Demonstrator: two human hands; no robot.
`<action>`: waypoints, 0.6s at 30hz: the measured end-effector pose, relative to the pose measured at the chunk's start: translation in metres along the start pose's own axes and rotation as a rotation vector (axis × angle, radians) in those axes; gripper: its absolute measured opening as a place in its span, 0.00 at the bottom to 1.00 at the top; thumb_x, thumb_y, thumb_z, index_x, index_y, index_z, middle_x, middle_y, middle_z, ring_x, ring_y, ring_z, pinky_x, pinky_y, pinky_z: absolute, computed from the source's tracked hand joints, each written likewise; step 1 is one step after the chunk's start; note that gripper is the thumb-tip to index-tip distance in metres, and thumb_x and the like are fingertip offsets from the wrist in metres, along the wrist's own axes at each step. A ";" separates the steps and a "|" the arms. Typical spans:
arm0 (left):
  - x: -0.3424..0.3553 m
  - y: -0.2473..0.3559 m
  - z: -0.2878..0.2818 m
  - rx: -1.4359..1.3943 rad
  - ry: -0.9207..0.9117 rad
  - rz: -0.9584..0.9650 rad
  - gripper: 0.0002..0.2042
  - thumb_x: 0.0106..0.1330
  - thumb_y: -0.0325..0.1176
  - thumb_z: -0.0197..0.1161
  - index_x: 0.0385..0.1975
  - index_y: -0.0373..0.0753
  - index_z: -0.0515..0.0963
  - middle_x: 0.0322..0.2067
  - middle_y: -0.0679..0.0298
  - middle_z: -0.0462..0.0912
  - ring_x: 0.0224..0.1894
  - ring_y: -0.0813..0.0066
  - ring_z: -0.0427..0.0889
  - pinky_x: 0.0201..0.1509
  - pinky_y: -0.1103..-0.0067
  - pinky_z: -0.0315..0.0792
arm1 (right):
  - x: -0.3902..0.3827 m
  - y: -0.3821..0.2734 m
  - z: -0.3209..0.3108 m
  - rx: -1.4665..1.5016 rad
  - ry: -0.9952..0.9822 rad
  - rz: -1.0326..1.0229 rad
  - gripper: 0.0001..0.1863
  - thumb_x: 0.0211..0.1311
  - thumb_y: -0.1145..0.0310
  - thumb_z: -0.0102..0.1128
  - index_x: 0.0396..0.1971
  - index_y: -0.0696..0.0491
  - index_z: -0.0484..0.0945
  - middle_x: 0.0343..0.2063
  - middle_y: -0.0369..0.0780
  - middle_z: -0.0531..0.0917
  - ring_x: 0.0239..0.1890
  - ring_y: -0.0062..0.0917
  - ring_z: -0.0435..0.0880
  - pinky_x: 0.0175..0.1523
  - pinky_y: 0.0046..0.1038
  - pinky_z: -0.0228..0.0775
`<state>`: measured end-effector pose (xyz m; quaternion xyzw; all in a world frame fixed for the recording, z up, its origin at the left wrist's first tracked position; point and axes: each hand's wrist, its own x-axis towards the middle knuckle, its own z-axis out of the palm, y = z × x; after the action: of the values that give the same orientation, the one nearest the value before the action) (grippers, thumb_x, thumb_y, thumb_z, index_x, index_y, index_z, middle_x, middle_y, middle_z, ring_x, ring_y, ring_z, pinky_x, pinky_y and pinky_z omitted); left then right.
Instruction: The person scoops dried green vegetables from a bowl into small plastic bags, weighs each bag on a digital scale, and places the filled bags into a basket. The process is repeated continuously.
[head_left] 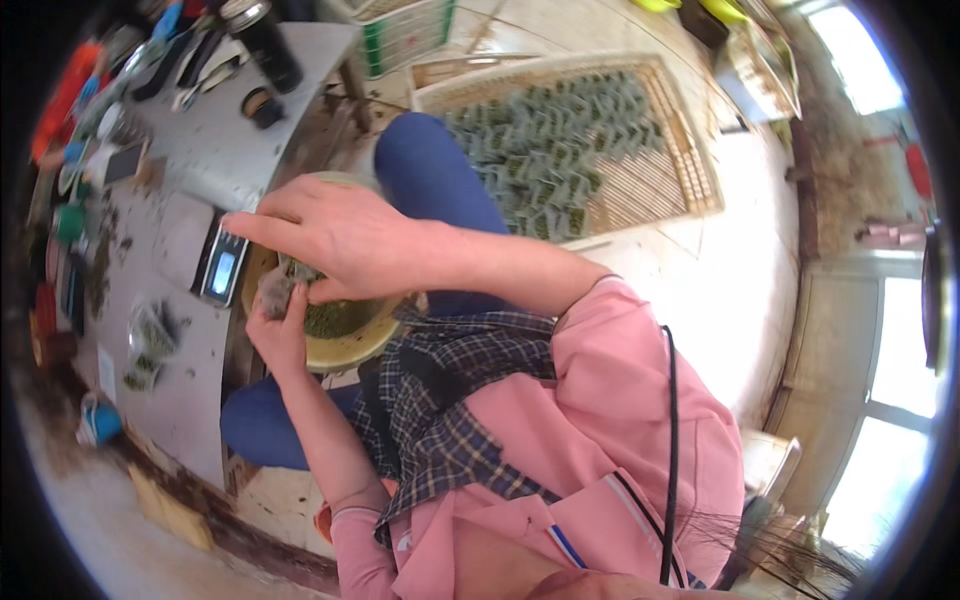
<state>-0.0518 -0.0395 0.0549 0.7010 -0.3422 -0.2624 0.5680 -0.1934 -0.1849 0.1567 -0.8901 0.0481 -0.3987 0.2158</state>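
Note:
My left hand (283,335) is closed on a small clear plastic bag (274,294), pinching it over the near rim of a yellow bowl (365,355). Loose green dried leaf (335,318) lies inside the bowl. Just above the bag, my right hand (335,235) arches over with its forefinger stretched out and its thumb close to the bag. Nothing shows gripped in that hand, though its other fingers are partly hidden. A scale with a lit display (221,274) sits on the table beside the bowl.
On the grey table (190,400) are several small filled bags (150,345), a black flask (262,45) and a dark cup (262,107). A wide woven tray (690,170) on the floor holds many filled bags. A green-and-white crate (405,35) stands beyond.

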 end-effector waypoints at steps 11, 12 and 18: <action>0.018 -0.014 0.035 -0.046 -0.344 0.037 0.23 0.62 0.20 0.60 0.59 0.36 0.70 0.56 0.60 0.75 0.57 0.72 0.75 0.56 0.77 0.70 | -0.231 0.085 -0.159 -0.237 0.527 0.881 0.09 0.47 0.79 0.63 0.32 0.58 0.80 0.36 0.42 0.82 0.35 0.30 0.82 0.42 0.30 0.75; 0.018 -0.030 0.024 -0.067 -0.316 -0.007 0.22 0.62 0.20 0.60 0.58 0.36 0.71 0.54 0.60 0.76 0.55 0.73 0.76 0.55 0.78 0.71 | -0.255 0.092 -0.170 -0.152 0.653 1.059 0.09 0.48 0.77 0.62 0.32 0.59 0.80 0.33 0.43 0.82 0.32 0.31 0.82 0.40 0.31 0.75; 0.004 -0.076 -0.001 -0.105 -0.166 -0.136 0.16 0.66 0.24 0.59 0.54 0.35 0.74 0.48 0.58 0.80 0.50 0.72 0.79 0.55 0.80 0.71 | -0.433 0.192 -0.219 -0.573 0.547 1.642 0.13 0.50 0.66 0.59 0.29 0.63 0.77 0.28 0.50 0.82 0.31 0.33 0.83 0.30 0.32 0.77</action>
<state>-0.0347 -0.0324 -0.0192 0.6676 -0.3258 -0.3751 0.5546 -0.6304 -0.3228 -0.0936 -0.4703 0.8132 -0.2897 0.1833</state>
